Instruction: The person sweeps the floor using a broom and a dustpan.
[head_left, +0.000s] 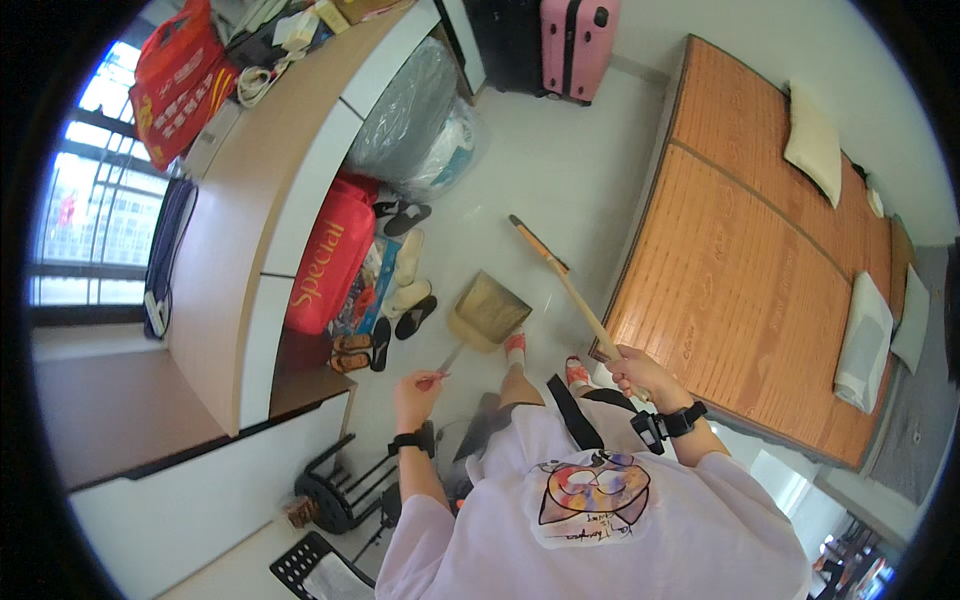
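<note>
My left hand (417, 399) is closed around the upper end of the thin handle of a dustpan (491, 301). The pan is yellowish and translucent and sits at floor level in front of my feet. In my right hand (649, 376) is the pale wooden handle of a broom (581, 301). Its narrow head (540, 244) reaches out over the floor, ahead and to the right of the dustpan, apart from it. Whether the bristles touch the floor is hard to see. Both wrists wear black straps.
Sandals and slippers (405, 296) lie left of the dustpan, beside a red bag (334, 259) under a wooden desk (247, 187). Plastic-wrapped bundles (420, 120) stand beyond. A mat-covered bed (750, 285) borders the right. Suitcases (576, 49) stand far ahead, and a black rack (345, 487) is nearby left.
</note>
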